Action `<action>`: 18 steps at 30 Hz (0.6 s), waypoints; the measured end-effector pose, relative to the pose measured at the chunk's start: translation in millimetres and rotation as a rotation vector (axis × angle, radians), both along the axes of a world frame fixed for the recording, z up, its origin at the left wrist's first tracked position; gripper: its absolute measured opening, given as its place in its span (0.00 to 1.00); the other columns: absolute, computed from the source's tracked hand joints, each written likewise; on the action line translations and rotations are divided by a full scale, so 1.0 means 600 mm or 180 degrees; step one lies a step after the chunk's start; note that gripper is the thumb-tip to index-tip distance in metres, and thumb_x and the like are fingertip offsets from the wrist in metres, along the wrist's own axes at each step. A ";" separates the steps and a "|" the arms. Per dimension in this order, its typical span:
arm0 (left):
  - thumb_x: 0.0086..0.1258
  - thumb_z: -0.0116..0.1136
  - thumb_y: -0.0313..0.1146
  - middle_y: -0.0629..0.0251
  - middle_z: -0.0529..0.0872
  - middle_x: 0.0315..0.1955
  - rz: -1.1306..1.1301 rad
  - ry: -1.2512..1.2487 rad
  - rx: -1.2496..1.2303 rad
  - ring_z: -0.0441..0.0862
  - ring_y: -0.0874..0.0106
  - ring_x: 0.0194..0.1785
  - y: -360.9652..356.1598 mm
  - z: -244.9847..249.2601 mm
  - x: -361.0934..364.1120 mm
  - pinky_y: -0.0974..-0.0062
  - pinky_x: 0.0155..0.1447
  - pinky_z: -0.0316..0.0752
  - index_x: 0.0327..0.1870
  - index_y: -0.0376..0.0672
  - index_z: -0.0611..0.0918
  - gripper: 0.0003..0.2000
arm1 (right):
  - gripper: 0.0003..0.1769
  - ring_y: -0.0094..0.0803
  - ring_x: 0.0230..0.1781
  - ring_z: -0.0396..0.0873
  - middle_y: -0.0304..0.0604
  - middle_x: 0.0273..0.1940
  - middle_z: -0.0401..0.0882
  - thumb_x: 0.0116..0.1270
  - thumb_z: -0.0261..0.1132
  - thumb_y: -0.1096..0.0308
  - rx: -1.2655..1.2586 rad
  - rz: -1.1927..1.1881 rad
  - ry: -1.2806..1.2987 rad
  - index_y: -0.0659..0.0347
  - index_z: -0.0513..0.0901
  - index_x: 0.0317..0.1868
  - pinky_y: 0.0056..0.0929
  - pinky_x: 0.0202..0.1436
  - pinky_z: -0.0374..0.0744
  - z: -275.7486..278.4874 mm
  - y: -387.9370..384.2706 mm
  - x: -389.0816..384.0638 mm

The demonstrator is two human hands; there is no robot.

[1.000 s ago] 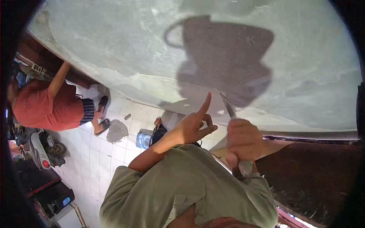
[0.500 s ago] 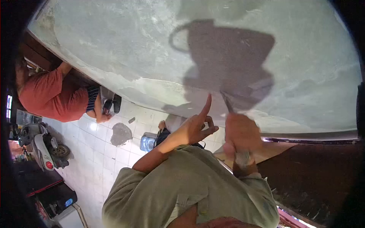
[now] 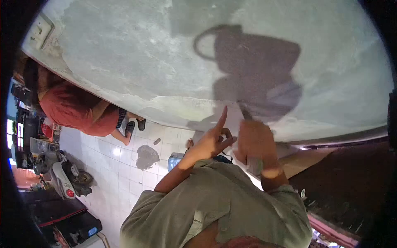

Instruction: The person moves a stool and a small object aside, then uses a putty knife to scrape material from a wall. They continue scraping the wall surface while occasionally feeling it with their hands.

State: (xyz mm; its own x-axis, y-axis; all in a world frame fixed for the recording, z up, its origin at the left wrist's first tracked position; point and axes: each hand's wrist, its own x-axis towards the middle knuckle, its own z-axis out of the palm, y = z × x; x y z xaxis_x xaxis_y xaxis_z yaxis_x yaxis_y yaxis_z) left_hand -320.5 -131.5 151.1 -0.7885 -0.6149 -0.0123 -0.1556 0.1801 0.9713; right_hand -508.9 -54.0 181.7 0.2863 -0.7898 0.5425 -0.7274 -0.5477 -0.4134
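My right hand (image 3: 257,140) is wrapped round a narrow tool with a dark, flat, scraper-like blade (image 3: 245,110); its exact kind I cannot tell. The blade tip reaches the grey plastered wall (image 3: 124,53), and a grip end sticks out below my fist. Motion blurs this hand slightly. To its left, my left hand (image 3: 209,144) holds nothing. Its index finger points up close to the plaster, while the other fingers are bent loosely and apart. A pale rough edge crosses the plaster just above my hands, and a dark shadow (image 3: 256,62) covers the area there.
At left a person in a red shirt (image 3: 78,109) bends by the wall. A scooter (image 3: 62,177) stands on the white tiled floor (image 3: 111,173), near a grey stain (image 3: 147,157). A blue container (image 3: 174,161) is beside me. A dark brown surface (image 3: 331,186) lies at right.
The view has shifted, so floor things sit farther right. My right hand and blade have moved slightly, and my left hand keeps its pointing shape. The person in red has bent differently.
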 end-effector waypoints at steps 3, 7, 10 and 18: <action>0.72 0.62 0.30 0.59 0.85 0.29 -0.0070 0.0306 0.0129 0.74 0.76 0.21 -0.001 -0.026 0.001 0.75 0.28 0.71 0.82 0.46 0.35 0.49 | 0.21 0.36 0.18 0.71 0.40 0.18 0.70 0.66 0.68 0.70 -0.0531 0.0909 -0.1417 0.61 0.71 0.16 0.30 0.25 0.71 0.087 -0.046 0.042; 0.71 0.61 0.28 0.62 0.85 0.30 0.0058 0.0175 0.0426 0.74 0.78 0.21 -0.008 -0.022 0.025 0.78 0.27 0.71 0.81 0.43 0.48 0.42 | 0.21 0.36 0.16 0.67 0.40 0.17 0.67 0.64 0.69 0.67 -0.0325 0.0898 -0.1739 0.60 0.70 0.16 0.34 0.23 0.64 0.073 0.000 0.079; 0.70 0.61 0.27 0.68 0.84 0.37 0.1465 0.0379 -0.0250 0.72 0.82 0.27 -0.024 -0.065 0.072 0.82 0.31 0.69 0.72 0.37 0.70 0.28 | 0.16 0.36 0.16 0.66 0.40 0.16 0.65 0.59 0.70 0.76 0.0301 0.1114 -0.1961 0.60 0.71 0.19 0.34 0.25 0.67 0.055 0.027 0.076; 0.76 0.56 0.37 0.51 0.82 0.26 0.3852 -0.0120 -0.1323 0.81 0.58 0.31 -0.159 -0.040 0.121 0.62 0.38 0.74 0.78 0.31 0.54 0.36 | 0.15 0.34 0.15 0.63 0.41 0.16 0.64 0.59 0.68 0.77 0.0410 0.0501 -0.2352 0.62 0.71 0.18 0.30 0.23 0.63 -0.020 0.058 0.090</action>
